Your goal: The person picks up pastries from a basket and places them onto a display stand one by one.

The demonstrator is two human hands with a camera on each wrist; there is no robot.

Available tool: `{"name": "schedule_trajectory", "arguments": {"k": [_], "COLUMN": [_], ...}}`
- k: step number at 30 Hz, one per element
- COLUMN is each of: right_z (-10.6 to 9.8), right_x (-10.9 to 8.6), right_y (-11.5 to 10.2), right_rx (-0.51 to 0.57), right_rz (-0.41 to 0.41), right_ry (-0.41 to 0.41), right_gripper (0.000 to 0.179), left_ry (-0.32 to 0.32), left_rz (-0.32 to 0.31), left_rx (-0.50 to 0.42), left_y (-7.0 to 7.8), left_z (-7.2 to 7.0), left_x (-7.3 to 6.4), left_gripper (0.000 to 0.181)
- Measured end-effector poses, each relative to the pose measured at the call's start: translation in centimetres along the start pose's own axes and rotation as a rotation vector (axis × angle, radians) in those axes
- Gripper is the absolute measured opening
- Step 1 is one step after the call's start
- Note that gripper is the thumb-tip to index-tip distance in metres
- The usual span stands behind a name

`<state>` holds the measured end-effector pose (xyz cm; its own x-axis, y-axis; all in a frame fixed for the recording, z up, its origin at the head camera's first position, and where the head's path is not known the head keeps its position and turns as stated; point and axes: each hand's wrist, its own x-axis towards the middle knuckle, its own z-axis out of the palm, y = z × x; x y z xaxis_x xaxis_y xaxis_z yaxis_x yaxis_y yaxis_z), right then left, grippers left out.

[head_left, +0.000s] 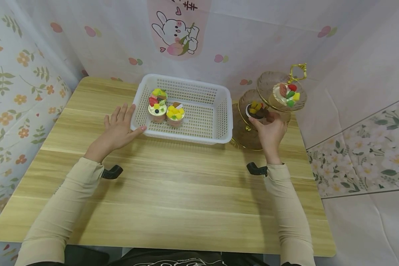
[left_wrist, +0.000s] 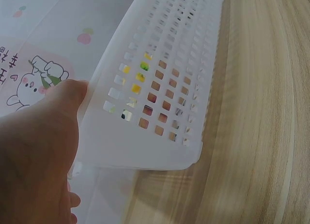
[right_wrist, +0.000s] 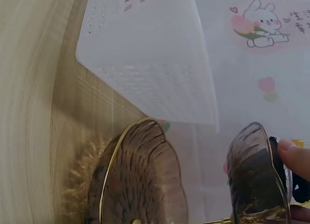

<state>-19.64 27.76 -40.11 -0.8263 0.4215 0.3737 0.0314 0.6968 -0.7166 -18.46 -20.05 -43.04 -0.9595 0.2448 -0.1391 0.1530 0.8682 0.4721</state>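
My left hand [head_left: 114, 131] rests at the left end of a white plastic basket [head_left: 206, 139], fingers spread and thumb over its front corner. Three toy dessert cups with fruit toppings [head_left: 175, 113] stand in the basket's left half. On the right, my right hand [head_left: 272, 130] pinches a dark chocolate dessert cup [head_left: 255, 109] with yellow pieces on top, at the middle plate of a tiered cake stand [head_left: 247, 138]. Thumb and cup show at the right edge of the right wrist view, behind a brownish clear plate [right_wrist: 254, 170]; the other fingers are mostly hidden there.
The stand has gold rims and a gold handle [head_left: 298, 72]. Its top plate holds a cream dessert cup with strawberry and leaves [head_left: 286, 94], overhanging near my right hand. The basket stands close to the stand's left side. A printed curtain [head_left: 246, 33] hangs behind the wooden table [head_left: 173, 199].
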Motion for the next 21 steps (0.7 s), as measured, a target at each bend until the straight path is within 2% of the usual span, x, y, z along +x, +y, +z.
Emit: {"name": "schedule_trajectory", "arguments": {"k": [4, 7, 12, 17, 21], "right_z": [-0.4, -1.1, -2.1, -2.2, -1.2], "right_x": [-0.1, -0.4, -1.7, -3.4, -4.3], "right_y": [0.1, 0.0, -1.0, -2.4, -3.7], "right_rx": [0.004, 0.014, 0.086, 0.199, 0.266], "right_rz": [0.004, 0.044, 0.09, 0.03, -0.053], "right_ry": [0.002, -0.001, 0.035, 0.099, 0.049], "right_gripper": [0.056, 0.059, 0.056, 0.046, 0.042], "left_ry": [0.002, 0.004, 0.001, -0.011, -0.011], "left_rz": [0.001, 0.004, 0.005, -0.001, 0.001], "left_rx": [-0.001, -0.002, -0.002, -0.007, -0.008], "left_y": [-0.1, -0.1, -0.2, -0.2, -0.1], "left_z": [0.0, 0.0, 0.0, 0.0, 0.0], "left_x": [0.0, 0.0, 0.0, 0.1, 0.1], "left_gripper": [0.096, 0.096, 0.096, 0.096, 0.096]}}
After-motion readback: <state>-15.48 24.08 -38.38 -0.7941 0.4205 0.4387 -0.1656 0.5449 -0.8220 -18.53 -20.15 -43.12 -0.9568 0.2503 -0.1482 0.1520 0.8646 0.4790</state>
